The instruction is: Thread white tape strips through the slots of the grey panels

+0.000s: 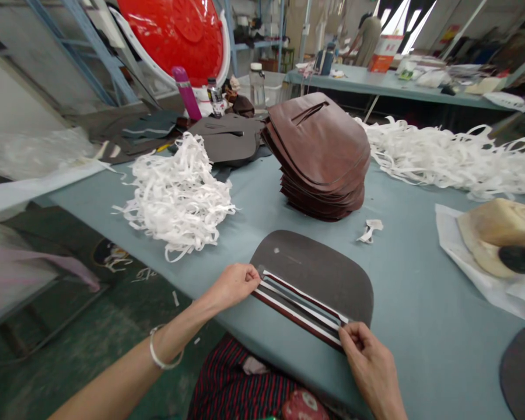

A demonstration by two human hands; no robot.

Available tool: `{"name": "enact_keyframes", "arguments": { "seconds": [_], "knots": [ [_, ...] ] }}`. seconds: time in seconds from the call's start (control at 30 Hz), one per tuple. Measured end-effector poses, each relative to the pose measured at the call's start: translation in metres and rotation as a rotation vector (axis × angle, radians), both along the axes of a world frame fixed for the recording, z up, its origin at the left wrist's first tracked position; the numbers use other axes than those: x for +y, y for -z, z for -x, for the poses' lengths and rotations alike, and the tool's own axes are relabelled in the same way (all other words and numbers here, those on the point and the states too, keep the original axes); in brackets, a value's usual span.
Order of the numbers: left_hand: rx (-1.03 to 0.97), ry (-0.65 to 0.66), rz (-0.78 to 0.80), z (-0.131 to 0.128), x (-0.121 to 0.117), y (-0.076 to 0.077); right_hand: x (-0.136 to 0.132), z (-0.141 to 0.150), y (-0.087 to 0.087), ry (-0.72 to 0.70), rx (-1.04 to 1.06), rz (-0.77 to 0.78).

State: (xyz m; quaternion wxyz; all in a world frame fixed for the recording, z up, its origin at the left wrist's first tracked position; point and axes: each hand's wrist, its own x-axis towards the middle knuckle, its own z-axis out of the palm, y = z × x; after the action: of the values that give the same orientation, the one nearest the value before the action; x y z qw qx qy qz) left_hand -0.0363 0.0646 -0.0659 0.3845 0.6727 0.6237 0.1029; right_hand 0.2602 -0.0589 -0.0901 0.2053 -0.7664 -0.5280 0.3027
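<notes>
A dark grey-brown leather panel [319,262] with a rounded outline lies flat on the pale blue-grey table [411,315], close to the front edge. Across it runs a band of layered strips [301,312] in brown, white and grey. My left hand [234,286] pinches the band's left end, and my right hand [363,350] holds its right end. Beyond the panel stands a leaning stack of reddish-brown leather pieces [319,151]. A heap of white paper-like strips [175,198] lies to the left of it.
More white strips [455,157] spread along the table's far right. A tan block [499,239] rests on white sheeting, and a dark panel [522,373] sits at the right corner. Dark leather pieces [221,140], a pink bottle [186,93] and a red round object [175,35] lie beyond. A person [367,41] stands by a back table.
</notes>
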Motion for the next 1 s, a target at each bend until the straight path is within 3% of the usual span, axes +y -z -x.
{"name": "enact_keyframes", "arguments": {
  "seconds": [0.3, 0.5, 0.57, 0.8, 1.0],
  "knots": [
    [-0.070, -0.028, 0.056, -0.002, 0.002, 0.000, 0.001, -0.001, -0.002, 0.037, 0.035, -0.028],
    [-0.542, -0.174, 0.343, -0.001, 0.001, -0.012, -0.001, -0.002, 0.001, 0.013, 0.046, -0.068],
    [-0.587, -0.189, 0.367, -0.001, 0.002, -0.011, -0.001, -0.002, 0.002, 0.006, 0.027, -0.069],
    [-0.463, -0.148, 0.265, -0.001, 0.000, 0.000, -0.003, -0.003, 0.002, -0.020, 0.023, -0.021],
    [-0.169, -0.009, 0.145, 0.002, 0.002, 0.005, -0.005, -0.004, 0.006, -0.012, 0.049, -0.040]
  ]
}}
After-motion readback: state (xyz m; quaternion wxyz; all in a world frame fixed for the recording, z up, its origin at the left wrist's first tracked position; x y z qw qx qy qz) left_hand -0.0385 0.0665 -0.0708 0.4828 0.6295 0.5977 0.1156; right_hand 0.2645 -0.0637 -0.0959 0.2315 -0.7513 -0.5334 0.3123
